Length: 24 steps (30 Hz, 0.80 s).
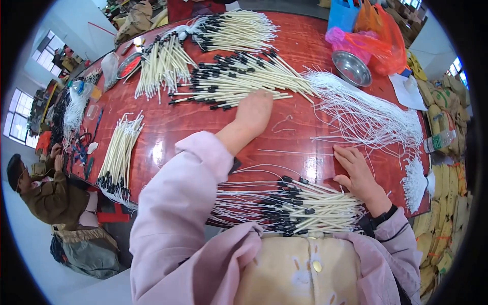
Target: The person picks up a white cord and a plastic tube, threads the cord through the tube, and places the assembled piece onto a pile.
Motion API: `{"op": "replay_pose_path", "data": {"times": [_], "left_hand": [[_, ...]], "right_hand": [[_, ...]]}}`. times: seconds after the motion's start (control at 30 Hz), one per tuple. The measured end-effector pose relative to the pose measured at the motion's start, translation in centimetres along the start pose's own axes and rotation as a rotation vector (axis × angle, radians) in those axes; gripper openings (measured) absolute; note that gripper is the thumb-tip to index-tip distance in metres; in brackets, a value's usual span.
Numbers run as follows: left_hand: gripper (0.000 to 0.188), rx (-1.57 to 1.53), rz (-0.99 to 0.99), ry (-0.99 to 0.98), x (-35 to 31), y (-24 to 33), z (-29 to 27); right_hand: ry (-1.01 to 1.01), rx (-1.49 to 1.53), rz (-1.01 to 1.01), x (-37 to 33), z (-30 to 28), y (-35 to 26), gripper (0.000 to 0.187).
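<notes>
My left hand (254,114) bends over the near edge of a pile of cream sticks with black end pieces (239,76). Its fingers curl down among the sticks, and what they hold is hidden. To the right, my right hand (358,173) rests on the red table, fingers stretched and thumb apart. A thin white cord (295,151) runs leftward from its fingertips. Close to my body lies a bundle of cream sticks (325,206), black pieces at their left ends and white cords (236,201) trailing left. Loose white cords (366,107) spread beyond my right hand.
More stick bundles lie at the far side (165,66) and left (121,147) of the red table (168,119). A metal bowl (352,68), plastic bags (381,38) and a bottle (440,141) stand right. A person (56,195) sits left; sacks (447,203) are stacked right.
</notes>
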<state>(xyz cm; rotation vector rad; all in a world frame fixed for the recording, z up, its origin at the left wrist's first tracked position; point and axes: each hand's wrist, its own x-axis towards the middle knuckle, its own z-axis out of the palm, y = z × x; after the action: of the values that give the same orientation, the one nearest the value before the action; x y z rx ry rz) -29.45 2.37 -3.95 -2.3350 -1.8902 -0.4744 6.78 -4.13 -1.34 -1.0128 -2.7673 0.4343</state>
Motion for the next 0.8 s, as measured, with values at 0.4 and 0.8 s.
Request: {"op": "replay_pose_path", "data": {"times": [0.4, 0.8], "left_hand": [[0.021, 0.141, 0.214, 0.017, 2.0, -0.9, 2.2], [0.011, -0.536, 0.006, 0.044, -8.3, -2.7, -5.4]], "right_hand": [[0.042, 0.015, 0.025, 0.0, 0.5, -0.1, 0.069], [0.086, 0.042, 0.031, 0.1, 0.7, 0.2, 0.062]]}}
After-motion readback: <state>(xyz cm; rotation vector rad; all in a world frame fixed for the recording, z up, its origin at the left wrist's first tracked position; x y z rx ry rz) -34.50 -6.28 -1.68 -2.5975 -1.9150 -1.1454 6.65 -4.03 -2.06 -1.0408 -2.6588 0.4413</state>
